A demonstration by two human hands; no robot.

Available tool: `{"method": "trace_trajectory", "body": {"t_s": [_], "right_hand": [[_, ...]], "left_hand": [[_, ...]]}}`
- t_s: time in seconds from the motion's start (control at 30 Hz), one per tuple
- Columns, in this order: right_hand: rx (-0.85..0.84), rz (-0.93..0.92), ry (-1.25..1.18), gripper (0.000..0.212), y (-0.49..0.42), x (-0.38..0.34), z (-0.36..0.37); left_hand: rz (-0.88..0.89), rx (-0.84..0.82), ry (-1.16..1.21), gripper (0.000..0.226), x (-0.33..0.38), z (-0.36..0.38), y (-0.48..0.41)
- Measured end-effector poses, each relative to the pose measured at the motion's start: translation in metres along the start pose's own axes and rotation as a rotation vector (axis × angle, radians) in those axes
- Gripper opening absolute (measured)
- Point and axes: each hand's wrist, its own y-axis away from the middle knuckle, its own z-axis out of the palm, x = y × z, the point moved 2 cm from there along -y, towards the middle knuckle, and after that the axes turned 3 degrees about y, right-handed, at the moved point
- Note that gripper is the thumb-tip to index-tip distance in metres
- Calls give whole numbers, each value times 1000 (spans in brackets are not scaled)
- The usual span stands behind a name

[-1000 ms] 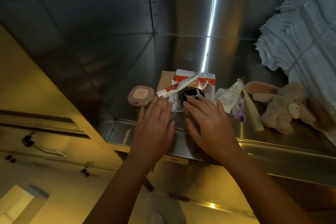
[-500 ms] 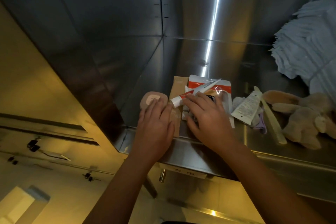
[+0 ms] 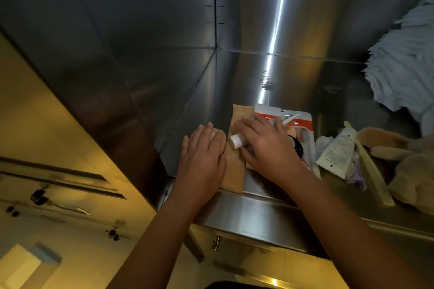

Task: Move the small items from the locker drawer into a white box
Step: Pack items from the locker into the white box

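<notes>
The steel locker drawer (image 3: 265,209) holds a cluster of small items. My left hand (image 3: 202,155) lies over the pink round compact (image 3: 215,135), fingers curled on it so that only a sliver shows. My right hand (image 3: 265,148) is wrapped around a slim white tube; its white cap (image 3: 235,141) sticks out to the left and its flat end shows past my fingers. Under that hand lie a brown sachet (image 3: 237,166), a red-and-white pouch (image 3: 303,122) and a black jar (image 3: 298,148). The white box (image 3: 21,267) stands on the floor at lower left.
Right of my hands are a white printed tube (image 3: 335,155), a purple scrap (image 3: 357,178), a cream comb (image 3: 373,171) and a beige plush toy (image 3: 408,166). Pale blue cloth (image 3: 406,65) hangs at upper right. Steel walls close in the left and back.
Both hands moved further into the drawer. My left hand went from beside the compact to covering it. My right hand shifted from the black jar onto the slim tube and closed on it.
</notes>
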Motion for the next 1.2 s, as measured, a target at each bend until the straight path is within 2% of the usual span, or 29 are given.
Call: {"method": "trace_trajectory", "body": {"t_s": [0.3,0.67,1.2], "right_hand": [[-106,-12,30,41,-10,2,8],[-114,-70,23,33,-11,0,9],[231,-378,-93,20,19,-13,-11]], "left_hand": [[-50,-90,-58,52,-11,11,-17],[-71,-151,-87,54,-15,19,-10],[-48,-159,-123,58,-2,8,33]]}}
